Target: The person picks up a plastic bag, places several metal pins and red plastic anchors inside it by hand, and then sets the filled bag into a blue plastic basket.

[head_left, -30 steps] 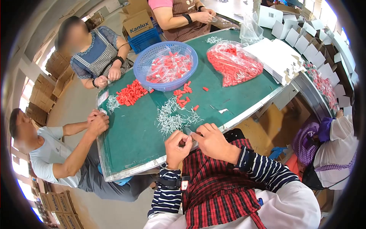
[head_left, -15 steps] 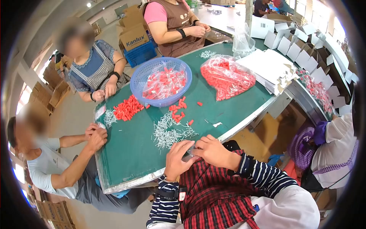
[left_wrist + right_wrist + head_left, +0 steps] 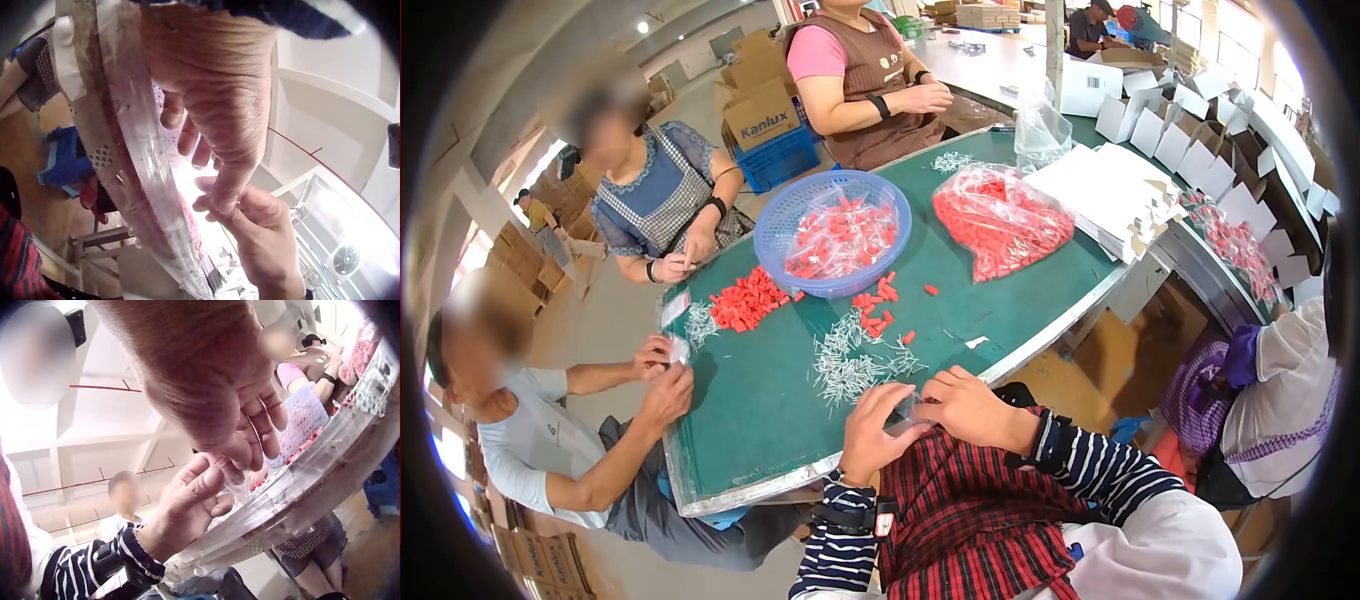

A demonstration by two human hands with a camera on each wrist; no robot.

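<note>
At the near edge of the green table, a small clear plastic bag [image 3: 908, 406] is between my two hands. My left hand [image 3: 874, 432] holds it between thumb and fingers, the thumb pointing toward the other hand. My right hand [image 3: 968, 408] pinches the bag from the other side, fingers bent. In the right wrist view, the thin film of the bag [image 3: 237, 489] hangs under the meeting fingertips. Just beyond my hands lies a pile of silver screws [image 3: 845, 370], with several loose red plastic plugs [image 3: 875, 318] behind it.
A blue basket [image 3: 772, 240] of filled bags stands mid-table, beside a large bag of red plugs [image 3: 1003, 222]. White cardboard sheets [image 3: 1100, 195] are stacked right. Another red pile [image 3: 745, 300] and more screws [image 3: 700, 325] lie left, where two people sit. A third person works opposite.
My left fingers have gone from a tight curl to a straighter, spread hold, and the bag has come closer between my hands. The person at left has parted their hands around a clear bag.
</note>
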